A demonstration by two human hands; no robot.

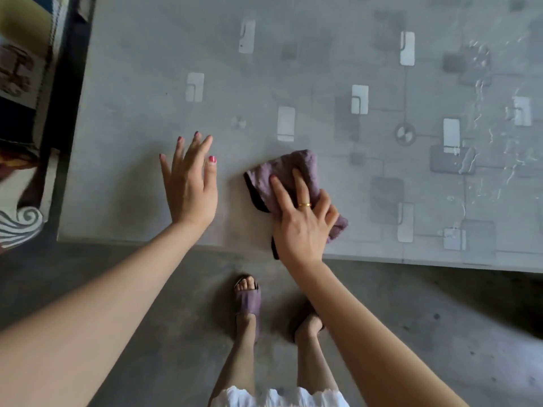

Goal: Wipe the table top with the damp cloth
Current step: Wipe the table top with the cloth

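1. Two bare forearms, nearest the lens, reaching forward from the lower frame onto the table top (132, 92).
2. Right hand (299, 221): palm down, fingers spread, pressing flat on the cloth (305, 165); a gold ring (304, 205) on one finger.
3. Left hand (191, 183): empty, fingers wide and extended, red-painted nails, at the table surface just left of the cloth; contact with the surface cannot be judged.
4. Cloth: mauve, crumpled, dark-edged, lying near the table's front edge, partly under the right palm.
5. Table top: grey covering printed with pale rectangles and darker squares; wet streaks (482, 92) glinting at the far right.
6. Below the table edge: grey floor (426, 318); two feet, the left one in a mauve sandal (247, 304); white hem (279, 398) at the bottom frame.
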